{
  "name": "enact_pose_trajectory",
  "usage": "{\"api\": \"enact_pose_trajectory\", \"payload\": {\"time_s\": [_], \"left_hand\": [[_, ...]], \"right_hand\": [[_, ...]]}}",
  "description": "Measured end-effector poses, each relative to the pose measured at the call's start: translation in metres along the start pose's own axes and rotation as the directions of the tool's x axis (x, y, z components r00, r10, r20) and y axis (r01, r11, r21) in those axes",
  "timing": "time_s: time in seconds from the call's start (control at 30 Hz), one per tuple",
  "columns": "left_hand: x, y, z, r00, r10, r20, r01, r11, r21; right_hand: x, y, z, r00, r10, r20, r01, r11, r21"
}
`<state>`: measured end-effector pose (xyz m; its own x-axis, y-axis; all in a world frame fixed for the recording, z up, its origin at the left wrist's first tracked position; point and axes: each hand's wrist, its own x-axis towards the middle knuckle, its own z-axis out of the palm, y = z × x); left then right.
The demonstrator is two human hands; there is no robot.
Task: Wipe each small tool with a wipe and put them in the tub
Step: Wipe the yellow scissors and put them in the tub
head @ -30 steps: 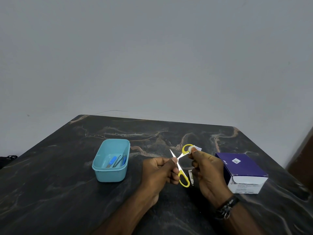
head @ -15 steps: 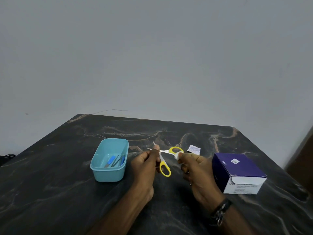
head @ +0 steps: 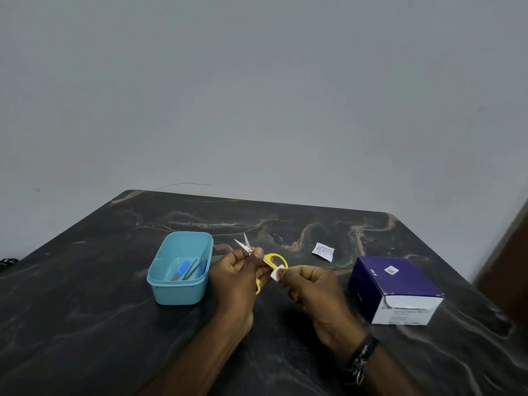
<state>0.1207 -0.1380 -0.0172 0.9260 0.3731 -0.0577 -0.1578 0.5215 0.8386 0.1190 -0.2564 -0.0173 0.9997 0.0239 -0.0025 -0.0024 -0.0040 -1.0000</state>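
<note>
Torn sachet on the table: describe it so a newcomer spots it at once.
Start at the purple and white box on the right of the dark marbled table. Just beyond its far left corner, lying flat and alone, is the sachet. It is the only small white printed paper piece on the table, unlike the plain white wipe pinched in the right hand.
</note>
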Motion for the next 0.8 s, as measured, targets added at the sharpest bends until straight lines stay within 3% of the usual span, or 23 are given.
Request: {"api": "enact_pose_trajectory", "payload": {"time_s": [0.23, 0.37, 0.57, 0.8], "left_hand": [[0.0063, -0.0029, -0.0041, 0.998, 0.064, 0.007, -0.064, 0.991, 0.115], [0.0041, -0.0037, -0.0043, 0.992, 0.116, 0.041, -0.122, 0.974, 0.190], [0.0044, 0.0002, -0.0066, 0.990, 0.139, 0.036, -0.143, 0.977, 0.156], [0.0053, -0.0053, -0.0087, 0.984, 0.151, 0.091, -0.170, 0.949, 0.266]], "right_hand": [[0.0019, -0.0015, -0.0048, 0.999, -0.025, -0.045, 0.026, 0.999, 0.022], [-0.0001, -0.0030, -0.0044, 0.998, -0.056, -0.039, 0.055, 0.998, -0.031], [-0.0016, -0.0019, -0.0039, 0.997, -0.064, 0.048, 0.070, 0.989, -0.134], [-0.0002, -0.0032, -0.0076, 0.995, -0.095, 0.018, 0.097, 0.978, -0.186]]}}
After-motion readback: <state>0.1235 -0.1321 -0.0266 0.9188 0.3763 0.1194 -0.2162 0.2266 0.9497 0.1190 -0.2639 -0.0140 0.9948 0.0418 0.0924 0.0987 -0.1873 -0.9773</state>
